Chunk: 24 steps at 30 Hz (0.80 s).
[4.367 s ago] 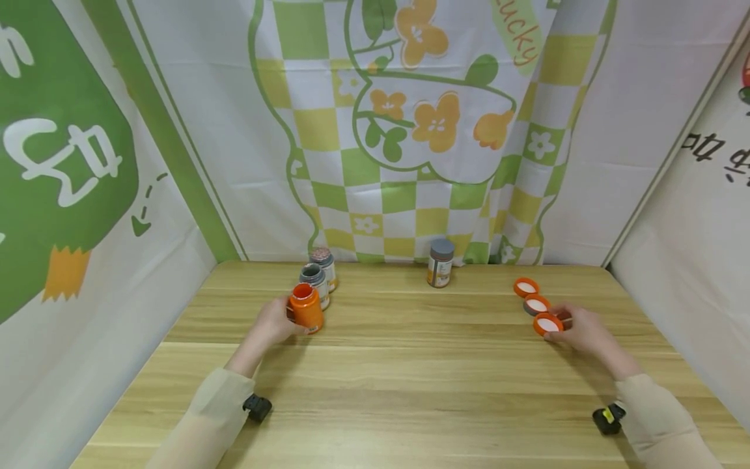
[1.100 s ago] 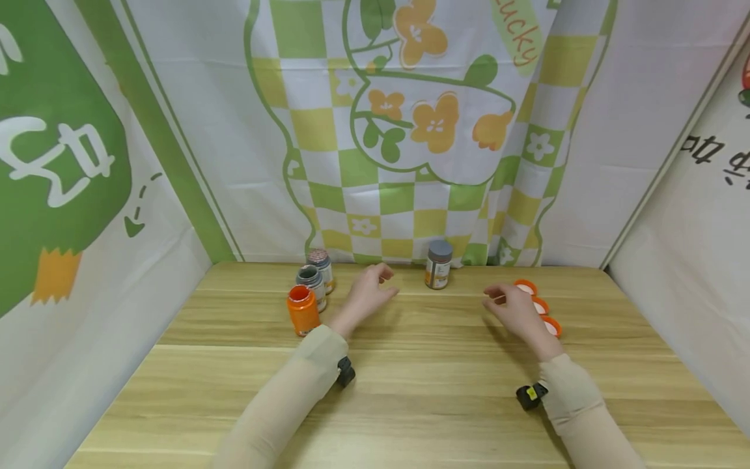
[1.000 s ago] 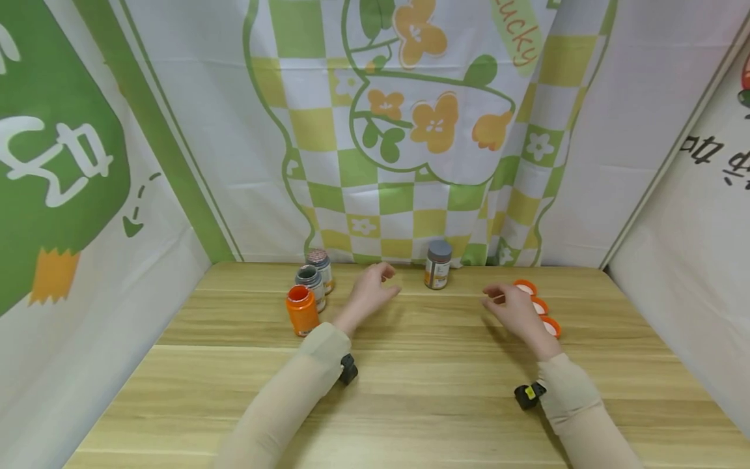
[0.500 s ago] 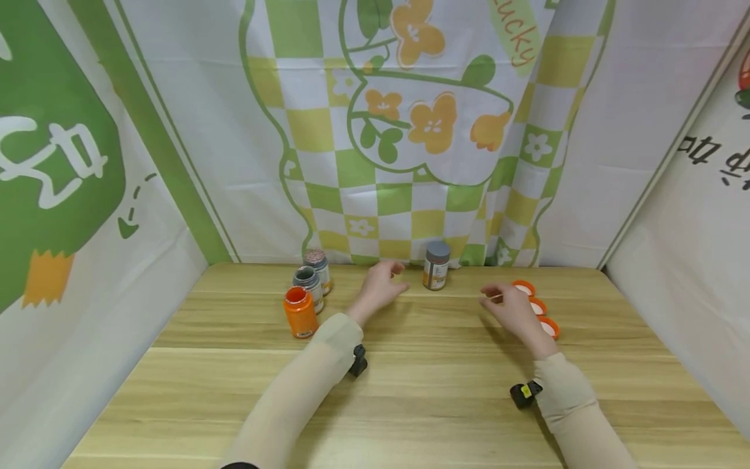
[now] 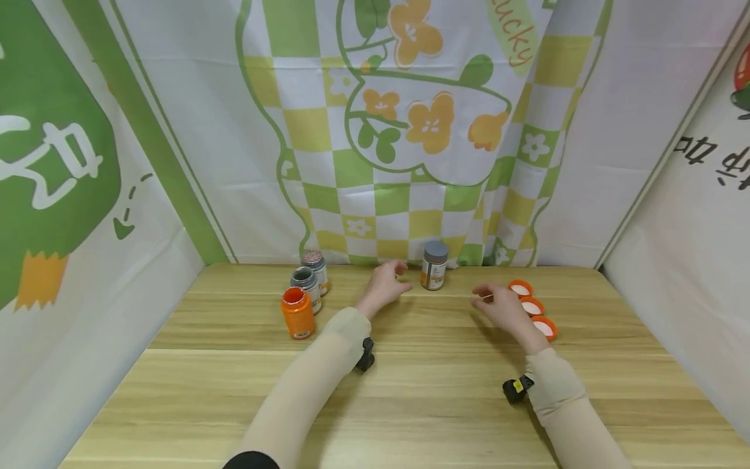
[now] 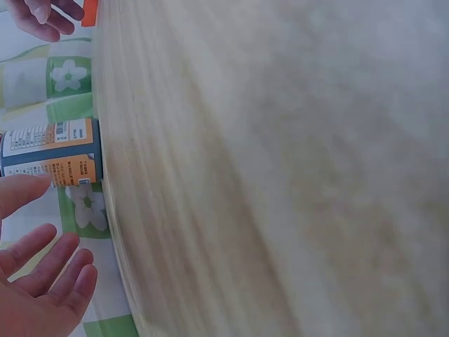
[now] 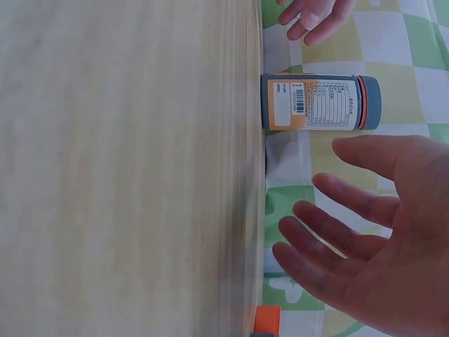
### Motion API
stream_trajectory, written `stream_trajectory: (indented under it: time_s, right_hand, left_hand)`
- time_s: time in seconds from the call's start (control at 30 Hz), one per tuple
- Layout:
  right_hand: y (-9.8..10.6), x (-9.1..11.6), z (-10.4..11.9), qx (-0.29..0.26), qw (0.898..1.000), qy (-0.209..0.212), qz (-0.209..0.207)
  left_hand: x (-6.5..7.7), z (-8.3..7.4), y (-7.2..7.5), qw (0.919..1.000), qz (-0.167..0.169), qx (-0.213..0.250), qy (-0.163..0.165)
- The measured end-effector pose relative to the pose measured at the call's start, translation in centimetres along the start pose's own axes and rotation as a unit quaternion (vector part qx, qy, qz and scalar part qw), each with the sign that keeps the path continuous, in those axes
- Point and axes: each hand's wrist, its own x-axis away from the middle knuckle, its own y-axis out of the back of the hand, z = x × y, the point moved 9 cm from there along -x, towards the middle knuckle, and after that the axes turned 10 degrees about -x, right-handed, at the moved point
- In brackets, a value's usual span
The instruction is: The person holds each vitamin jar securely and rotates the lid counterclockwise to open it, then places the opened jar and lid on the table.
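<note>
A capped jar (image 5: 434, 266) with a grey lid and an orange-and-white label stands upright near the back edge of the table. To its left my left hand (image 5: 383, 285) hovers with loosely spread fingers, apart from the jar. My right hand (image 5: 502, 307) is on the jar's other side, fingers relaxed and holding nothing, a wider gap from it. The right wrist view shows the jar (image 7: 316, 102) beyond my thumb, with a grey lid over an orange ring. In the left wrist view my left thumb overlaps the jar's label (image 6: 52, 151).
At the left stand an uncapped orange jar (image 5: 299, 313) and two grey uncapped jars, the nearer one (image 5: 306, 286) partly behind it. Three lids lie inside up in a row at the right, the front one (image 5: 545, 327) orange-rimmed. A patterned curtain (image 5: 398, 208) hangs behind the wooden table (image 5: 422, 391).
The left hand has let go of the orange jar and moved right, close to the capped jar. The right hand has left the lids and moved left. The view has shifted slightly.
</note>
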Motion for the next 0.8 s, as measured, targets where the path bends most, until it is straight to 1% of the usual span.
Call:
stream_trajectory:
  time_s: [0.13, 0.3, 0.43, 0.63, 0.8]
  right_hand:
    - [-0.3, -0.2, -0.3, 0.003, 1.0, -0.003, 0.014]
    - [-0.6, -0.5, -0.8, 0.009, 1.0, -0.007, 0.028]
    - [-0.9, -0.6, -1.1, 0.002, 0.999, -0.013, 0.037]
    - [-1.1, -0.5, -1.1, -0.003, 0.999, -0.015, 0.044]
    - [-1.2, -0.5, -1.3, -0.006, 0.999, -0.022, 0.048]
  left_hand:
    - [-0.5, -0.2, -0.3, 1.0, 0.005, 0.002, -0.001]
    - [-1.0, -0.4, -0.9, 0.9996, 0.025, 0.009, 0.001]
    - [-1.3, -0.7, -1.6, 0.9993, 0.037, 0.004, 0.0]
    - [-1.7, -0.9, -2.3, 0.9991, 0.043, 0.007, 0.003]
    - [-2.0, -1.3, -2.9, 0.9988, 0.047, 0.008, -0.008]
